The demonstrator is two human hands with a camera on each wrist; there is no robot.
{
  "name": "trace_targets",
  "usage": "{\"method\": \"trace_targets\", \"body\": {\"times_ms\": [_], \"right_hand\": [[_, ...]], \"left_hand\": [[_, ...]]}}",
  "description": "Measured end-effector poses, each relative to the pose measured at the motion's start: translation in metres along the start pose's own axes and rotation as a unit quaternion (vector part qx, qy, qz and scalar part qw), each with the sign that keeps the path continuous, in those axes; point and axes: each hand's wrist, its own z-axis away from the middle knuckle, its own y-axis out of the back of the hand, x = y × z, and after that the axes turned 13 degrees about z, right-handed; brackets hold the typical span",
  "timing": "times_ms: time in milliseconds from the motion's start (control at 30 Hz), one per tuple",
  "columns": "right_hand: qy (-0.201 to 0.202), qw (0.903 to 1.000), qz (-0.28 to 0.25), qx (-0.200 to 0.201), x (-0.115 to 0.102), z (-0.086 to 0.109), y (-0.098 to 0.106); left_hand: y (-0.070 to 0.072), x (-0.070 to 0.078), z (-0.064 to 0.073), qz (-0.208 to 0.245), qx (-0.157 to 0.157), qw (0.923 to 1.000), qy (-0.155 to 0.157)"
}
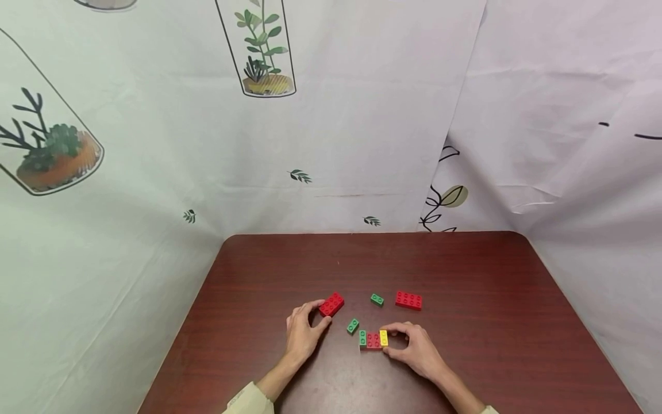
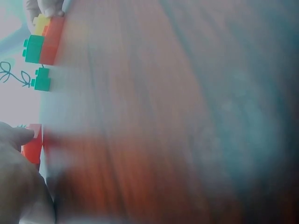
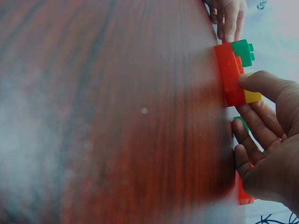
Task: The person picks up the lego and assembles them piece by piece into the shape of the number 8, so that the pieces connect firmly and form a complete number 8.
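My left hand [image 1: 303, 330] pinches a red building brick [image 1: 331, 305] between thumb and fingers on the left side of the group. My right hand [image 1: 418, 347] holds the right end of a small brick stack, thumb and index finger at the yellow brick [image 1: 384, 338]. In that stack, the yellow brick and a green brick [image 1: 362, 338] sit on the two ends of a red brick [image 1: 373, 341], with red studs showing between them. The right wrist view shows the thumb against the side of this stack [image 3: 230, 77], which rests on the table.
A loose small green brick [image 1: 353, 326] lies between the hands. Farther back are another small green brick [image 1: 377, 299] and a red brick [image 1: 408, 300]. The brown table [image 1: 279, 259] meets a printed white cloth [image 1: 341, 144] behind and at the sides.
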Motion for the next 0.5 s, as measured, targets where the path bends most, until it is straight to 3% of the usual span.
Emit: {"method": "trace_targets", "body": {"times_ms": [300,500], "right_hand": [[0.005,1.0000,-0.007,0.002,0.0005,0.0006,-0.0012],[0.005,1.0000,-0.003,0.003,-0.0003,0.0003,-0.0005]], "left_hand": [[0.0040,0.0002,0.0015,0.019,-0.016,0.9993,0.027],[0.0072,0.0045,0.0027,0.022,-0.021,0.9992,0.025]]}}
